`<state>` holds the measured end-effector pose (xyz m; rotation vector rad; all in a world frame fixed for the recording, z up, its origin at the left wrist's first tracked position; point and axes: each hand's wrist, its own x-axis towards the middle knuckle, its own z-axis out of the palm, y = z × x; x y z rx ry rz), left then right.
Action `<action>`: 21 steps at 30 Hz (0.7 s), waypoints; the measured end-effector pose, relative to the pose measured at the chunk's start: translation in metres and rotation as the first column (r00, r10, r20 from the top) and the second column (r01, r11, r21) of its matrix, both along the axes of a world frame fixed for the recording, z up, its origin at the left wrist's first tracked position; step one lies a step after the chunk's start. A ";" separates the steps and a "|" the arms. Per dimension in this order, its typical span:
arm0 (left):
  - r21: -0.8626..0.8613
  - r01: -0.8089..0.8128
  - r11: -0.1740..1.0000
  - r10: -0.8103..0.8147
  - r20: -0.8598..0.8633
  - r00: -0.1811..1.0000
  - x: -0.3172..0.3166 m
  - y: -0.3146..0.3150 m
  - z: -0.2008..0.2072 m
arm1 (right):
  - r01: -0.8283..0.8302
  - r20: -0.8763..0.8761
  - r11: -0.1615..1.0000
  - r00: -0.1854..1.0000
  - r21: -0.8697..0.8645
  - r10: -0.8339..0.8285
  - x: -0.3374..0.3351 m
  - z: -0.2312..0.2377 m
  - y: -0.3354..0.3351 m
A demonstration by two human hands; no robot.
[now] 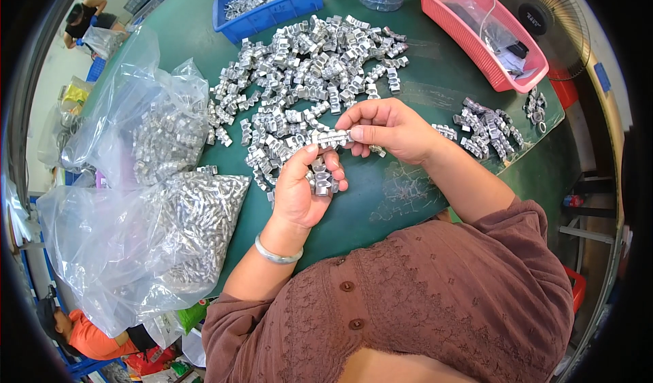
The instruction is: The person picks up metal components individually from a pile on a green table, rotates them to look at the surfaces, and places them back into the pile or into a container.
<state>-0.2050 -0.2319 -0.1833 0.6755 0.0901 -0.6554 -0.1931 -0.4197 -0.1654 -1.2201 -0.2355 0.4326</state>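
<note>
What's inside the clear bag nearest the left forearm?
Small silver metal parts, heaped, visible through the clear bag. The outer ones cover whatever lies deeper.

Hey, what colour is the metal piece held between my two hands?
The metal piece is shiny silver-grey; it shows in the head view.

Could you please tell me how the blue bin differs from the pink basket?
Contents: the blue bin holds many small grey metal pieces, while the pink basket holds clear plastic packaging and a black item.
Shape: the pink basket looks longer and narrower than the blue bin.
Place: the pink basket stands further right than the blue bin.
Shared: both are open-topped and stand on the green table.
</note>
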 end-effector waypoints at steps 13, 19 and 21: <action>0.005 0.024 1.000 -0.023 -0.037 0.999 -0.001 0.001 0.001 | -0.010 -0.098 0.995 0.995 0.103 0.020 0.000 -0.002 -0.001; 0.021 0.018 1.000 -0.017 -0.009 1.000 -0.001 0.000 0.002 | -0.002 -0.101 0.994 0.995 0.108 0.013 0.001 -0.004 -0.002; 0.027 0.015 1.000 -0.015 0.010 1.000 -0.001 0.000 0.000 | 0.005 -0.080 0.996 0.997 0.092 0.002 0.001 -0.004 -0.002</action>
